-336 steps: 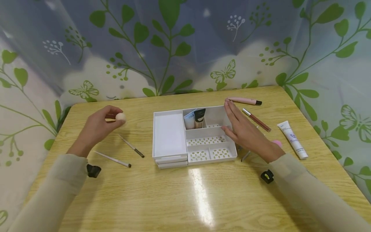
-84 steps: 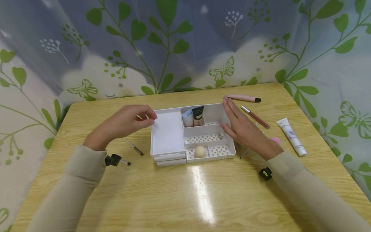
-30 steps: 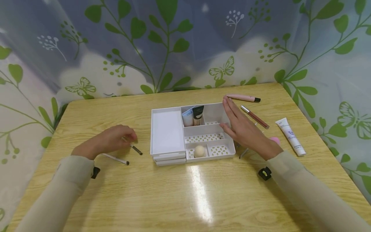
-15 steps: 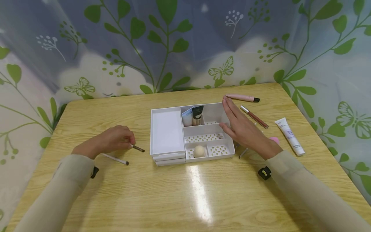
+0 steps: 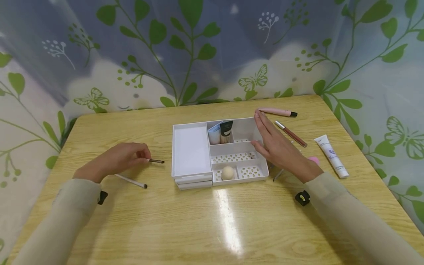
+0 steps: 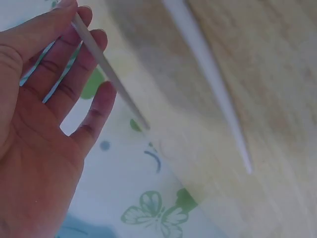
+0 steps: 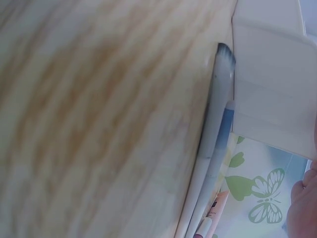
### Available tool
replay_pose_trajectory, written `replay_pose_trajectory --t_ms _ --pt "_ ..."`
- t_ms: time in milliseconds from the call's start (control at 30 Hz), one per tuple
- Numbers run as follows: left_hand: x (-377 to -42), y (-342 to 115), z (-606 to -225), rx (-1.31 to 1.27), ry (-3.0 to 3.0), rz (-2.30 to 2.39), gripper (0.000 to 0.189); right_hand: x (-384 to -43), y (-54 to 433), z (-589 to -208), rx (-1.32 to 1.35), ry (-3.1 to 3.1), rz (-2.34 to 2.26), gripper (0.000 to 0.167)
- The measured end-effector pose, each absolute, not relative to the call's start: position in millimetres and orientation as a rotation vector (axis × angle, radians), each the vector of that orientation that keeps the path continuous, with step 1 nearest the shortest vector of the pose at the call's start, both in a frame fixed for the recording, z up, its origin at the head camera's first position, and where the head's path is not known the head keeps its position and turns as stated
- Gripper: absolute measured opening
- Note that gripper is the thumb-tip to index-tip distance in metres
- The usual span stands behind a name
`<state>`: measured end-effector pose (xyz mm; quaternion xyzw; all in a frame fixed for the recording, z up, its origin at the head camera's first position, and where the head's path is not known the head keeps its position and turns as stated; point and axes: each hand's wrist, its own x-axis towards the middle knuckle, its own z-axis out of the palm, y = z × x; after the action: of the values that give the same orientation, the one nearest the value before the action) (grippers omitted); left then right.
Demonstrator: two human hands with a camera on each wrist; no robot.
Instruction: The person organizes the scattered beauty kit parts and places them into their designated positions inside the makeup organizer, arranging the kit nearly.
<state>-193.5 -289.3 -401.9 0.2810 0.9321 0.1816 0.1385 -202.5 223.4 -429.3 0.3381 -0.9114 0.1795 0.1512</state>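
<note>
Pinching a brush (image 5: 156,161) between thumb and fingers, our left hand (image 5: 119,159) sits left of the white organizer (image 5: 191,150), while our right hand (image 5: 281,151) rests with straight fingers against its right side. Between the brush's tip and the organizer's left wall runs a strip of tabletop (image 5: 185,224), whose far edge is well apart; a second brush (image 5: 131,181) lies near our left hand, on its near side. Our pinched brush points its dark tip right, long axis running left to right.
</note>
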Motion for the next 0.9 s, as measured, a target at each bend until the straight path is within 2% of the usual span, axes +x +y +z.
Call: replay_pose_trajectory --t_ms 300,533,900 --pt "-190 -293 -373 0.785 2.723 0.582 0.018 -203 224 -429 0.958 -2.646 0.526 0.086" --pt "-191 -286 -350 0.806 2.749 0.628 0.017 -203 224 -430 0.951 -2.656 0.538 0.086" --pt "-192 -266 -320 0.998 2.836 0.620 0.016 -204 224 -432 0.973 -2.613 0.524 0.087"
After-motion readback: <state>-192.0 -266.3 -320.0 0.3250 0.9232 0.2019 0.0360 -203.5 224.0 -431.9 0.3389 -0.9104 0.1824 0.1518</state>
